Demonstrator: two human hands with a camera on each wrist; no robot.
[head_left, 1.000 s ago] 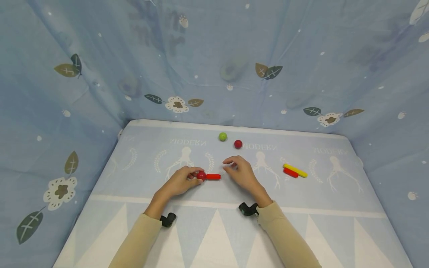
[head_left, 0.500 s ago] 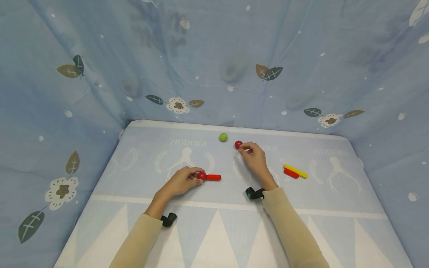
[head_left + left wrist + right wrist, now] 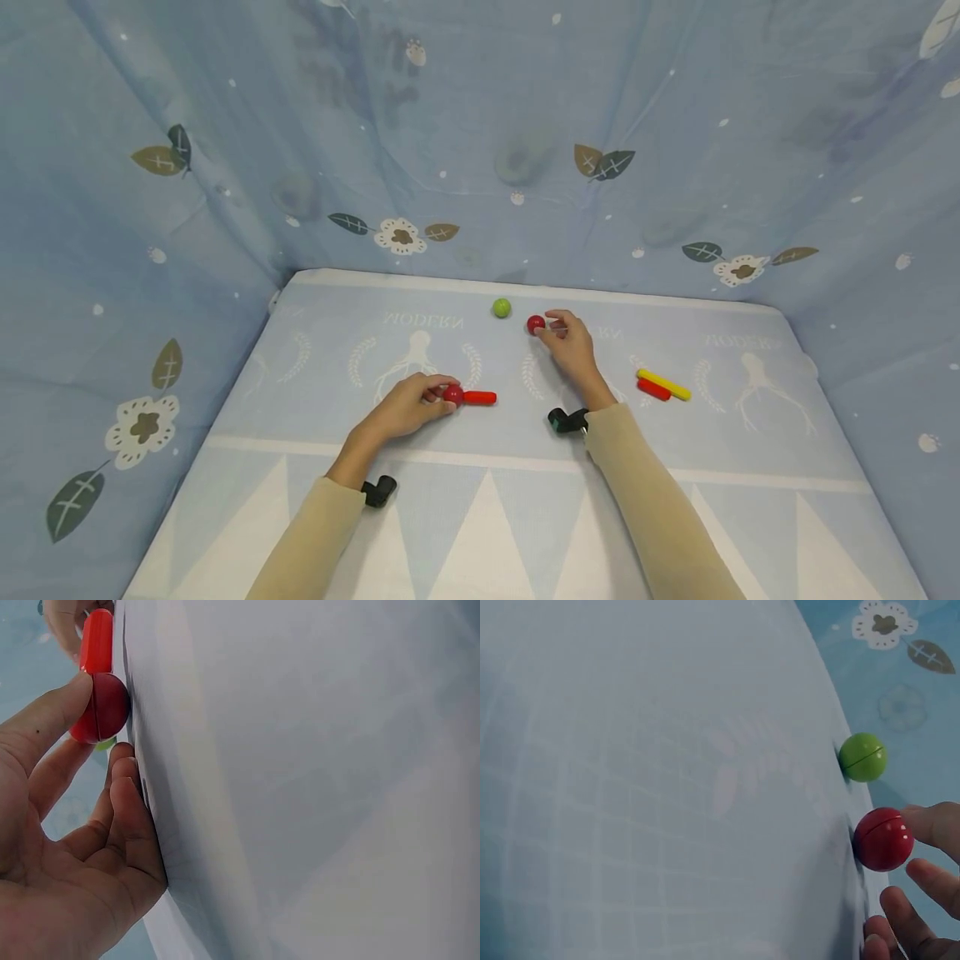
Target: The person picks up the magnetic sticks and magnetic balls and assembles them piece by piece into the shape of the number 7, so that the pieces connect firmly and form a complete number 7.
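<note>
My left hand (image 3: 405, 406) pinches a glossy red ball (image 3: 111, 707) between thumb and index finger, low over the table. A short red stick (image 3: 480, 398) lies end-on against that ball, pointing right. Farther back, my right hand (image 3: 572, 348) reaches to a second red ball (image 3: 883, 840) with a groove round it. The thumb tip is right at this ball's side; the other fingers stand spread and loosely bent beside it. Just left of it in the head view lies a green ball (image 3: 501, 308), which no hand touches.
On the right of the table (image 3: 750, 454) lie a yellow stick (image 3: 664, 385) and a shorter red stick (image 3: 653, 389), side by side. Blue patterned cloth (image 3: 480, 125) walls in the back and sides. Black wrist devices (image 3: 380, 492) hang below both wrists.
My right hand has moved from beside the red stick back and to the right, up to the second red ball. The left hand keeps its hold in place.
</note>
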